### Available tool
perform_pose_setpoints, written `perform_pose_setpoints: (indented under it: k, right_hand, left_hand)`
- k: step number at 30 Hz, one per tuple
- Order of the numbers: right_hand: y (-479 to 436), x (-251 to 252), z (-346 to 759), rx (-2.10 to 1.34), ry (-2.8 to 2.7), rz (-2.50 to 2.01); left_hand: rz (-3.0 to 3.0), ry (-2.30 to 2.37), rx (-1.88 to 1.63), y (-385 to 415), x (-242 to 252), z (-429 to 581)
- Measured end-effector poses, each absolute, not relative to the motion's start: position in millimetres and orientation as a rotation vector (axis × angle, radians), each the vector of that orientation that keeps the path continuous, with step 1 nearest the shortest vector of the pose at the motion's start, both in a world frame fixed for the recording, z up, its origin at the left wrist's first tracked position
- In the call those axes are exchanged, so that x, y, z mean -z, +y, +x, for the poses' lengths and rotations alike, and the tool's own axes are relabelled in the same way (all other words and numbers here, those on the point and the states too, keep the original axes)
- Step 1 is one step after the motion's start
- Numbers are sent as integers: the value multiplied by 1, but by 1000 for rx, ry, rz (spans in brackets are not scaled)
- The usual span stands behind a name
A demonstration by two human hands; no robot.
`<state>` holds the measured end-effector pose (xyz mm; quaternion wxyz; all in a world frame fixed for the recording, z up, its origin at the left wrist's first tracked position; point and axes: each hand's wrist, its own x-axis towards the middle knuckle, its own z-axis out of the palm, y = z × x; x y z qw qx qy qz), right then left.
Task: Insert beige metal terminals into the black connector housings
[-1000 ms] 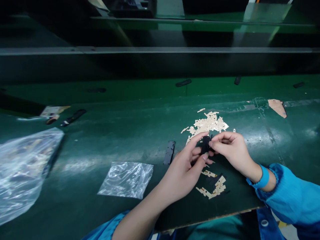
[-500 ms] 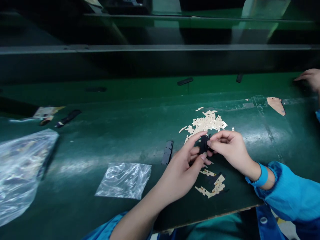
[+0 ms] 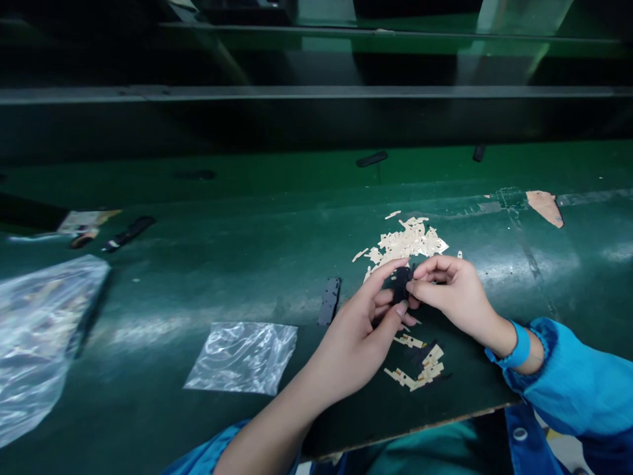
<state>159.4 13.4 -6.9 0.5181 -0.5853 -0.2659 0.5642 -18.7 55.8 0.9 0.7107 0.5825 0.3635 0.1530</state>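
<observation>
My left hand (image 3: 361, 333) and my right hand (image 3: 452, 293) meet over the green table (image 3: 208, 264), both pinching one small black flat part (image 3: 401, 284) between their fingertips. Just beyond the hands lies a heap of small cream paper strips (image 3: 408, 241). Under my wrists, near the table's front edge, sit a few more cream strips and dark pieces (image 3: 420, 369). A black perforated strip (image 3: 329, 300) lies flat to the left of my left hand.
A small clear plastic bag (image 3: 242, 356) lies left of my arm, and a large clear bag (image 3: 39, 330) fills the left edge. Black strips (image 3: 128, 232) and a card sit at far left. Dark pieces (image 3: 372, 158) rest on the back ledge. Torn tape (image 3: 544, 206) marks the right.
Another person's hand that reached in at the far right half a second ago is gone. My hands stay on the black part, with the view drifting slightly.
</observation>
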Motion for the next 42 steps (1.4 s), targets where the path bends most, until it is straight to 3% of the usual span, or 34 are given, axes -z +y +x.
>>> perform_pose_setpoints:
  k: [42]
  right_hand:
    - [10, 7, 166, -1390, -813, -1322]
  left_hand:
    - [1021, 703, -354, 66, -6, -23]
